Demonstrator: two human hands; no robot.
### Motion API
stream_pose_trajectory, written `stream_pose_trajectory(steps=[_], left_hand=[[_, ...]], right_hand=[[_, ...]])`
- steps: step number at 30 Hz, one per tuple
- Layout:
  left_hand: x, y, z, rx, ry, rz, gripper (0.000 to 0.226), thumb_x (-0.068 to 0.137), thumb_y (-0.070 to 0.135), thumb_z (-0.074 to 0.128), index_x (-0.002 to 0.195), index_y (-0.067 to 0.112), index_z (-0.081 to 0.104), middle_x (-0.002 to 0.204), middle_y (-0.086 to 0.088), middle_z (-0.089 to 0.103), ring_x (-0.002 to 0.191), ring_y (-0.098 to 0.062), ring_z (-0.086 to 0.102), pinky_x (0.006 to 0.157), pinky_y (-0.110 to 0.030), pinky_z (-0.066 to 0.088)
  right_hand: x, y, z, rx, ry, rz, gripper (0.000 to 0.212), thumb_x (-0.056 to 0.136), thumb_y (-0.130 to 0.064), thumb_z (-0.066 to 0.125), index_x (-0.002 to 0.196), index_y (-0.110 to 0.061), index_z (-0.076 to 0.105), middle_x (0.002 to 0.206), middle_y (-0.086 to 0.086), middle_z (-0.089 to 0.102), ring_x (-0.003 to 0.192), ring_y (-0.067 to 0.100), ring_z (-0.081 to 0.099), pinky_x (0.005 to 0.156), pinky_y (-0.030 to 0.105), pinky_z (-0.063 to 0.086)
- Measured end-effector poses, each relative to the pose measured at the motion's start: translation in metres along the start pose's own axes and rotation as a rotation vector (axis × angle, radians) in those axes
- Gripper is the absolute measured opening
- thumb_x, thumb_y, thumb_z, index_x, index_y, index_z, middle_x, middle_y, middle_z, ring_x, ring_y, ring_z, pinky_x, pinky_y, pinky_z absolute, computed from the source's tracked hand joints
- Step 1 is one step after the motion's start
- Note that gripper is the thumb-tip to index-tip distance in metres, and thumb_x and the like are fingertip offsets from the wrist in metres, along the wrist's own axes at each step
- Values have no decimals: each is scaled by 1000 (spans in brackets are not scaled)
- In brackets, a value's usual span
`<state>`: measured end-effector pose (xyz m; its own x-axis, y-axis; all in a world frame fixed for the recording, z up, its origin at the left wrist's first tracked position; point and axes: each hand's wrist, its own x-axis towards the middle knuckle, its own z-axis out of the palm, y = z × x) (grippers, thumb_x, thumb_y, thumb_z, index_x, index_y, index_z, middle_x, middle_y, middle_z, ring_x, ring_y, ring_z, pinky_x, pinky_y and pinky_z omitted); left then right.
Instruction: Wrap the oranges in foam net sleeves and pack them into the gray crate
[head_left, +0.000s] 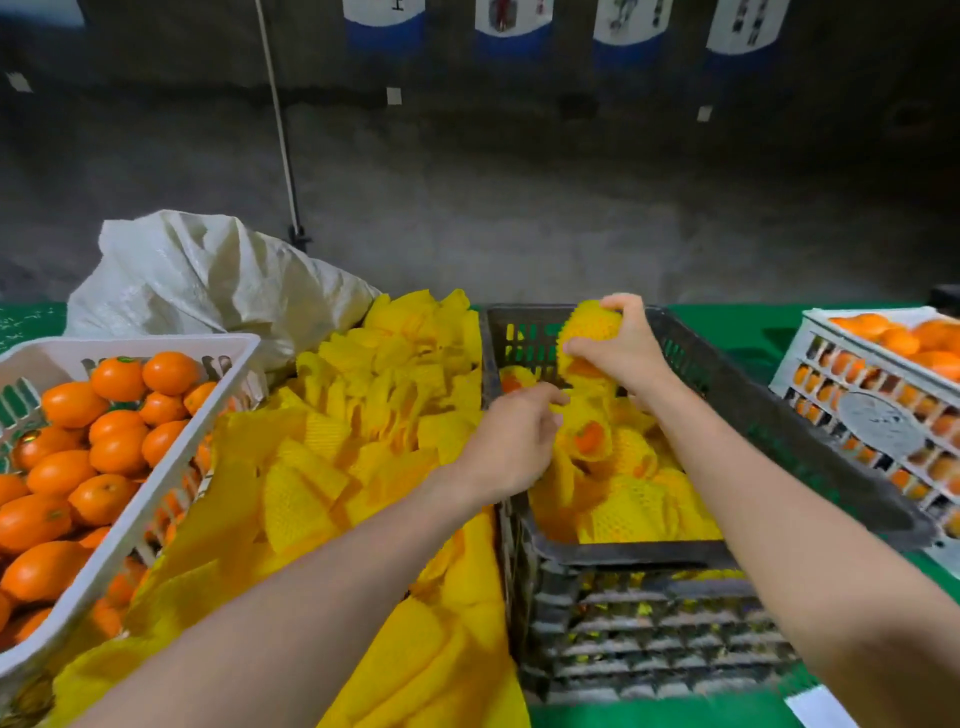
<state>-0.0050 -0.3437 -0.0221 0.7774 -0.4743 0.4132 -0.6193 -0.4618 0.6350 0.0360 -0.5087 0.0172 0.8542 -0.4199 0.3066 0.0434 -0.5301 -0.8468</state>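
Right hand (618, 345) grips round foam-netted orange (587, 325) over slatted gray crate (779, 415); left hand (511, 436) curled, grip unclear.

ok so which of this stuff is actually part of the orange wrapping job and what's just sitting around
In the job: wrapped orange in the right hand; left hand; gray crate; loose foam net sleeves; white basket of bare oranges.
Lying about: white woven sack; second white crate of oranges, far right; green table cover.
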Motion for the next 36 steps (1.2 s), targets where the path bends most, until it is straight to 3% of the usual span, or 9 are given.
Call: stream_pose_trajectory(steps=[3, 9, 12, 15, 19, 22, 26, 30, 36], left_hand=[[14, -4, 19, 245, -167, -34, 29, 98, 15, 47, 125, 11, 57, 120, -13, 61, 110, -29, 55, 86, -36, 44], [13, -11, 20, 282, -185, -76, 27, 98, 16, 48, 121, 16, 61, 118, -10, 63, 108, -27, 57, 85, -35, 48], [13, -9, 20, 272, -192, -86, 27, 97, 14, 48, 121, 15, 62, 117, -10, 63, 108, -27, 57, 84, -36, 48], [12, -10, 19, 210, -141, -94, 26, 97, 12, 50, 119, 13, 63, 114, -9, 63, 103, -23, 58, 82, -30, 47], [-3, -11, 12, -8, 179, -138, 22, 94, 4, 51, 112, 7, 64, 115, -7, 57, 99, -15, 56, 79, -8, 37], [-20, -27, -8, -82, 333, -252, 20, 93, 2, 52, 106, 5, 67, 111, -9, 64, 96, -17, 59, 76, -11, 39], [-47, -69, -60, -89, 433, -470, 25, 90, -5, 50, 105, 3, 68, 98, -13, 69, 88, -23, 63, 71, -25, 43], [-83, -106, -110, -77, 485, -600, 29, 89, -7, 45, 99, 10, 66, 92, -10, 66, 86, -26, 63, 69, -32, 48], [-133, -128, -155, -103, 550, -625, 23, 95, -3, 45, 100, 12, 62, 100, -14, 66, 79, -27, 61, 64, -33, 48]], right_hand=[[41, 42, -4, -274, -29, 182, 61, 68, -28, 76, 117, -27, 40, 123, 12, 35, 99, 31, 50, 91, 36, 42], [68, 103, 22, -471, -121, 212, 62, 75, -26, 70, 128, -28, 37, 131, 16, 27, 115, 44, 45, 98, 44, 41], [67, 115, 29, -616, -225, 214, 77, 80, -37, 67, 142, -38, 22, 150, 16, 14, 135, 47, 21, 109, 54, 24], [63, 99, 31, -683, -142, 124, 80, 81, -39, 66, 145, -38, 18, 157, 13, -2, 142, 43, 0, 112, 58, 6], [46, 29, 34, -489, -39, -194, 48, 87, -29, 61, 131, -14, 50, 142, 14, 42, 131, 31, 37, 108, 42, 29], [5, -34, 42, -324, -42, -472, 30, 88, -22, 61, 113, -8, 62, 117, 10, 64, 110, 25, 57, 96, 34, 40], [-63, -80, 77, -374, -378, -636, 29, 88, -21, 60, 114, -9, 62, 117, 9, 64, 110, 25, 57, 93, 30, 37], [-117, -84, 138, -714, -776, -550, 35, 93, -22, 54, 125, -7, 53, 131, 16, 53, 124, 33, 45, 94, 35, 39], [-161, -51, 223, -852, -1014, -473, 31, 90, -3, 46, 120, 2, 53, 128, 23, 52, 122, 35, 47, 95, 36, 41]])
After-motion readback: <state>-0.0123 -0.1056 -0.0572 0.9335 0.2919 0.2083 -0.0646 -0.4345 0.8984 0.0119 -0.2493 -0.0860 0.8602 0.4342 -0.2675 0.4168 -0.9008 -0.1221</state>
